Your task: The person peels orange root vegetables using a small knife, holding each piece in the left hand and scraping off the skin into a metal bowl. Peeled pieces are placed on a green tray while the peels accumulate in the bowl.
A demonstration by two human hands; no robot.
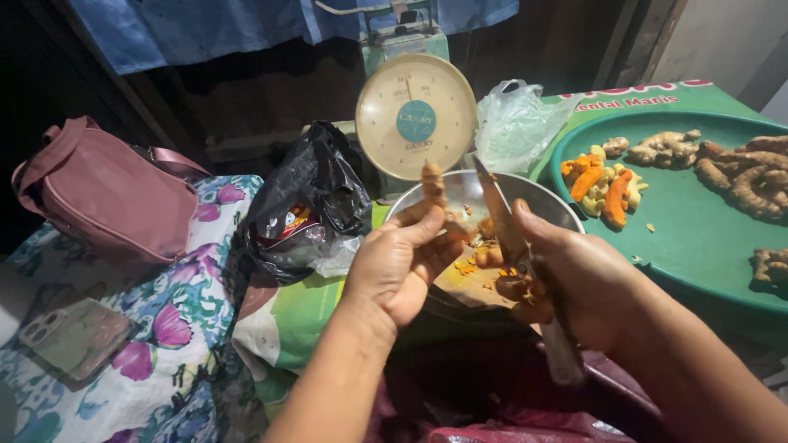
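My left hand [402, 262] grips a knobbly brown turmeric root [433, 187], holding it upright over a metal bowl [542, 201]. My right hand [566, 275] is closed on a knife [501, 217], blade pointing up beside the root, thumb on the blade's back. Orange peelings and root pieces [480, 261] lie in the bowl under both hands.
A dial weighing scale [415, 116] stands behind the bowl. A green round tray [698, 238] on the right carries ginger and orange cut roots [603, 189]. A black plastic bag [308, 205], clear bag [517, 123], pink handbag [107, 193] and phone [70, 332] lie on a floral cloth.
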